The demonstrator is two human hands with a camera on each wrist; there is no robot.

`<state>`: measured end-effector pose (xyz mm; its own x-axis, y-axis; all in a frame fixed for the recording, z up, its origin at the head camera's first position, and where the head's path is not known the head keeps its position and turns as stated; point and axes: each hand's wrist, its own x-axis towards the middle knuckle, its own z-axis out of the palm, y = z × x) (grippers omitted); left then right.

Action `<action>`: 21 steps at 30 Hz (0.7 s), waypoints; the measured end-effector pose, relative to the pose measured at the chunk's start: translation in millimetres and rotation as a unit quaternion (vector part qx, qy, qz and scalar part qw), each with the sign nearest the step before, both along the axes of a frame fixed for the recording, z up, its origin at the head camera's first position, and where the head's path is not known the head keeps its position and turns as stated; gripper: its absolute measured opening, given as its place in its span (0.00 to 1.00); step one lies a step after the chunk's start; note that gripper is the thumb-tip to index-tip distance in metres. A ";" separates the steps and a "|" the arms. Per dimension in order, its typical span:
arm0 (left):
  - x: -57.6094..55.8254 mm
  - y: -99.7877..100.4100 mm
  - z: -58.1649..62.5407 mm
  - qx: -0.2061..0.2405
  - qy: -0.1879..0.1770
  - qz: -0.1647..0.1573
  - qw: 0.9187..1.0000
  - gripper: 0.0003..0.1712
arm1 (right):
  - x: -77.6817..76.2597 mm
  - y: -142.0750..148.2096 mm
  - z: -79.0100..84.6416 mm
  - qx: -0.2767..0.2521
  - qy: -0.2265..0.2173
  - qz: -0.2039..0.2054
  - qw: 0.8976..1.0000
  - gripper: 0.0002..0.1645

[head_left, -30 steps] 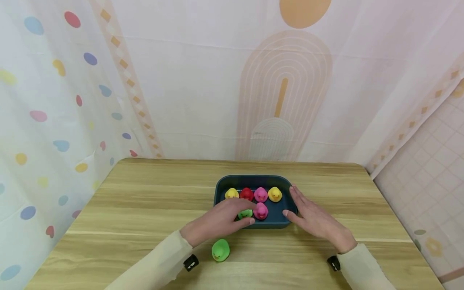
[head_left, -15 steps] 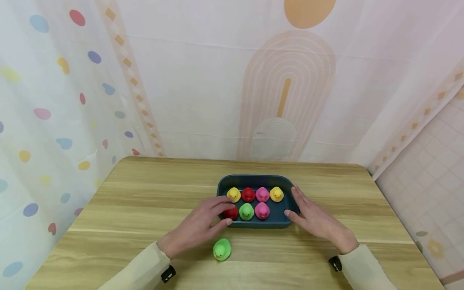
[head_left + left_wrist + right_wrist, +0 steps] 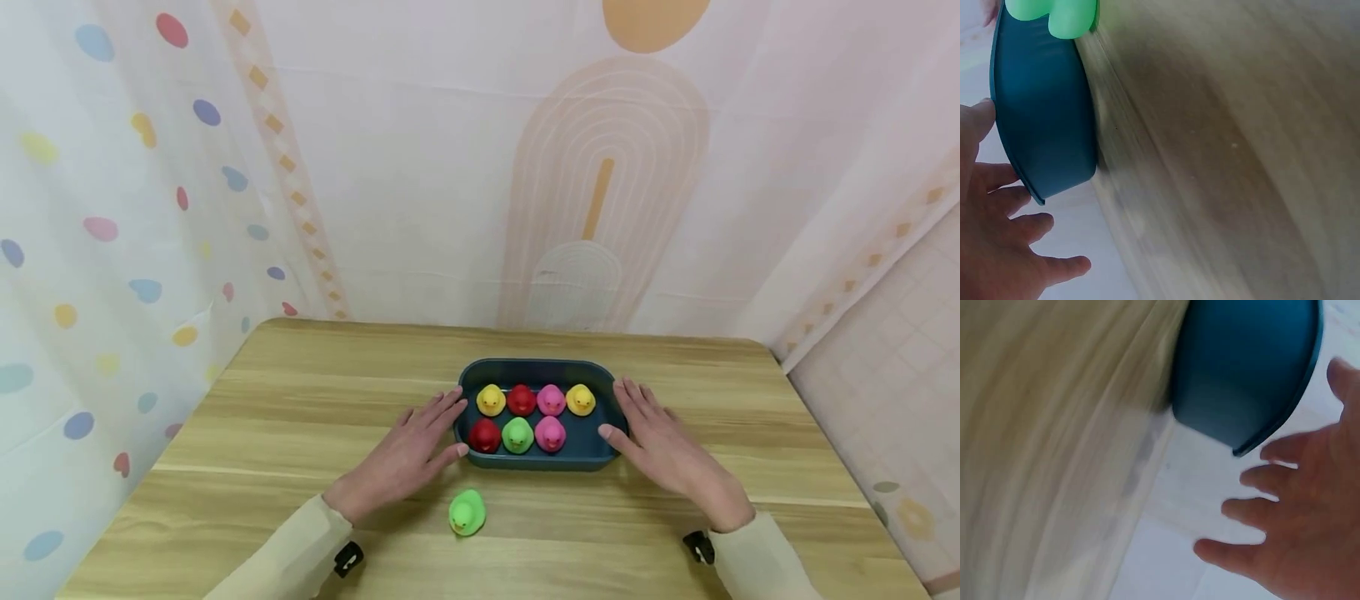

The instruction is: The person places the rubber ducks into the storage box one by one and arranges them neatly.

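Note:
A dark teal tray lies on the table with several toy ducks in two rows. At the back are a yellow duck, a red, a pink and another yellow one. In front sit a red duck, a green duck and a pink duck. My left hand has its fingertips at the tray's left end, fingers extended. At the opposite end is my right hand, fingers straight and thumb over the rim. Outside the tray, a loose green duck stands nearer to me.
The wood-grain table reaches back to a patterned curtain, with more curtain on both sides. A black wrist strap shows at my left sleeve, and another at my right.
My left hand has drawn back leftward from over the front ducks to the tray's left end, uncovering the red and green ones. My right hand stays at the right end.

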<state>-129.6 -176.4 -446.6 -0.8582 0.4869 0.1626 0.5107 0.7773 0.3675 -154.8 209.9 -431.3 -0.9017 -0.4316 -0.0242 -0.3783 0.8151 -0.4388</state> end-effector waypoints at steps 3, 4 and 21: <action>-1.3 -0.6 -1.4 0.011 -0.005 -0.001 1.000 0.38 | 6.3 -8.1 2.6 0.016 0.060 -0.007 0.998 0.49; -1.7 -0.9 -1.7 0.015 -0.008 -0.001 1.000 0.38 | 8.8 -12.1 3.1 0.018 0.083 -0.006 0.996 0.49; -7.4 -4.5 -5.2 0.099 -0.087 0.010 0.991 0.37 | 63.1 -75.3 5.2 -0.030 0.197 0.093 0.976 0.36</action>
<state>-137.0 -180.8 -451.7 -0.8909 0.4425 0.1024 0.4112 0.6903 0.5953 -91.7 134.5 -426.1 -0.7424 -0.5780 0.3386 -0.6655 0.6943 -0.2741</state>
